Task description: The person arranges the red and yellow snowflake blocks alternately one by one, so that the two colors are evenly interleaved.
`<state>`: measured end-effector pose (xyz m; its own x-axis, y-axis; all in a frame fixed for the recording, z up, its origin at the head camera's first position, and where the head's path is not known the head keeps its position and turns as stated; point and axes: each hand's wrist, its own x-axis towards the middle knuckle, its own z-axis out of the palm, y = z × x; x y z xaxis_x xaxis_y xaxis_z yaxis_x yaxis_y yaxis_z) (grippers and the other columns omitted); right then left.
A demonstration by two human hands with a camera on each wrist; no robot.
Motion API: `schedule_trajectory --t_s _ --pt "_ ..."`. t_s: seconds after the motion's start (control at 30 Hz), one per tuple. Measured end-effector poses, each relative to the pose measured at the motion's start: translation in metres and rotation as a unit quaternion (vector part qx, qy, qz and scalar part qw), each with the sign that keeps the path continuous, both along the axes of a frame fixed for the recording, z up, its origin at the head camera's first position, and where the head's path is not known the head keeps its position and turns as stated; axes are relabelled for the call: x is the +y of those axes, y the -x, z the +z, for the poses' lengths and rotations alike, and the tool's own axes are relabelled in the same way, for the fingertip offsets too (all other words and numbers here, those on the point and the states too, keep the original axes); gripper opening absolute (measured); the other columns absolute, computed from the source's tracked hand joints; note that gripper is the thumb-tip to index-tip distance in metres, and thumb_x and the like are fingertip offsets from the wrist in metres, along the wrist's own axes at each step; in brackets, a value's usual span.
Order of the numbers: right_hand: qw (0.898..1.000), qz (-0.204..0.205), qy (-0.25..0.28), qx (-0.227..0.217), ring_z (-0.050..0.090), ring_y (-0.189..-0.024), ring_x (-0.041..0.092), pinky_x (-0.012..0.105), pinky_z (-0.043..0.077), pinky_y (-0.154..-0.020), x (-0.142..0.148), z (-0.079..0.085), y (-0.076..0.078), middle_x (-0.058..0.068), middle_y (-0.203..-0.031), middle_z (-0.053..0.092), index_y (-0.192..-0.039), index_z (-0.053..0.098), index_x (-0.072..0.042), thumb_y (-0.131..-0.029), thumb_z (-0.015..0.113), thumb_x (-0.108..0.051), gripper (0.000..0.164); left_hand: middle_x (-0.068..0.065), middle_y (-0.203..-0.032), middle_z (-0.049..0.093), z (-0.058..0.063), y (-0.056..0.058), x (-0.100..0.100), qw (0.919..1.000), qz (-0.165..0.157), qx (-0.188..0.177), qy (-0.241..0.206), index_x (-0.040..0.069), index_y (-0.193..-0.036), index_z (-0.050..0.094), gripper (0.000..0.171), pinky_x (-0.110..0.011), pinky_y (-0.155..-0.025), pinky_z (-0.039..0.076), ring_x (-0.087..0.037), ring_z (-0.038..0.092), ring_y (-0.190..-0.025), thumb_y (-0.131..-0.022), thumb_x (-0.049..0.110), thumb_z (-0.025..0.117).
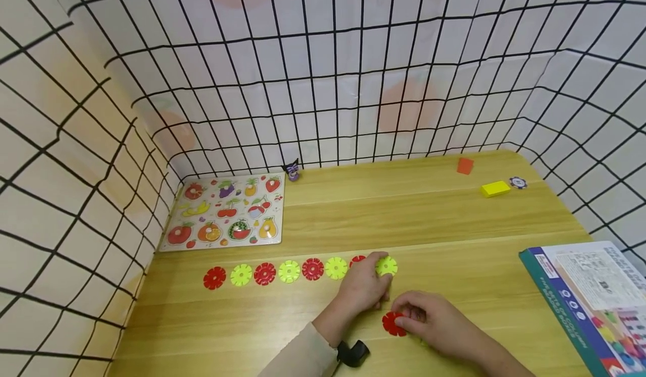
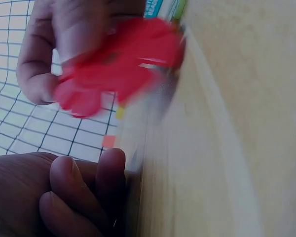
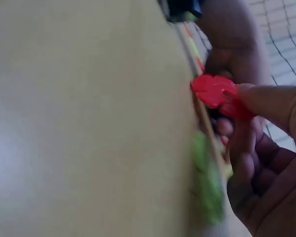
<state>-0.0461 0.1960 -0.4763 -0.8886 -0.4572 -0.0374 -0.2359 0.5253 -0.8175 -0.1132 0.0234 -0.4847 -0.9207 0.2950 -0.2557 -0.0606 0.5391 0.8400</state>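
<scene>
A row of notched plastic discs, red and yellow-green by turns, runs along the table, starting with a red disc at the left. At its right end my left hand holds a yellow-green disc between index finger and thumb, and covers part of the red disc beside it. Closer to me, my right hand pinches another red disc between thumb and fingers; this disc is tilted in the right wrist view. Under the right hand a yellow-green piece shows, blurred.
A fruit puzzle board lies at the back left, with a small purple figure by its corner. At the back right are an orange square, a yellow block and a round chip. A box sits at right. Black mesh surrounds the table.
</scene>
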Motion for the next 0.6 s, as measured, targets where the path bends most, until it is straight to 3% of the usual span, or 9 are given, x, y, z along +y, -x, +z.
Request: schedule_trajectory --t_s 0.13,0.3,0.47,0.6 --pt "0.996 -0.057 0.019 -0.061 0.058 -0.065 0.013 0.028 0.049 -0.057 0.015 0.007 0.016 0.0 -0.079 0.06 -0.1 0.061 -0.02 -0.089 0.06 -0.036 0.019 0.002 -0.047 0.057 -0.001 0.0 0.0 1.0 0.003 -0.004 -0.001 0.029 -0.13 0.049 0.046 -0.029 -0.033 0.042 -0.013 0.049 -0.03 -0.087 0.022 0.063" --pt "0.98 -0.161 0.039 -0.113 0.062 -0.063 0.022 0.033 0.052 -0.056 0.033 0.011 0.042 0.01 -0.08 0.059 -0.109 0.056 -0.009 -0.088 0.063 -0.031 0.031 0.001 -0.047 0.057 -0.001 0.0 0.0 1.0 0.004 -0.005 -0.003 0.029 -0.13 0.049 0.046 -0.029 -0.033 0.043 -0.014 0.05 -0.031 -0.087 0.022 0.064" --pt "0.975 -0.194 0.018 -0.107 0.063 -0.065 0.023 0.031 0.053 -0.059 0.04 0.008 0.059 0.011 -0.079 0.058 -0.116 0.054 -0.008 -0.087 0.065 -0.023 0.034 0.001 -0.047 0.057 -0.002 -0.001 0.0 1.0 0.001 -0.005 -0.005 0.029 -0.13 0.049 0.047 -0.029 -0.033 0.043 -0.014 0.05 -0.031 -0.087 0.022 0.064" --pt "0.979 -0.181 -0.061 -0.064 0.058 -0.057 0.019 0.029 0.048 -0.052 0.04 0.006 0.067 0.005 -0.07 0.059 -0.111 0.057 -0.011 -0.086 0.066 -0.024 0.029 0.0 -0.047 0.057 -0.001 -0.001 0.001 1.0 0.0 -0.004 -0.004 0.029 -0.131 0.049 0.047 -0.029 -0.032 0.042 -0.014 0.049 -0.03 -0.087 0.022 0.064"
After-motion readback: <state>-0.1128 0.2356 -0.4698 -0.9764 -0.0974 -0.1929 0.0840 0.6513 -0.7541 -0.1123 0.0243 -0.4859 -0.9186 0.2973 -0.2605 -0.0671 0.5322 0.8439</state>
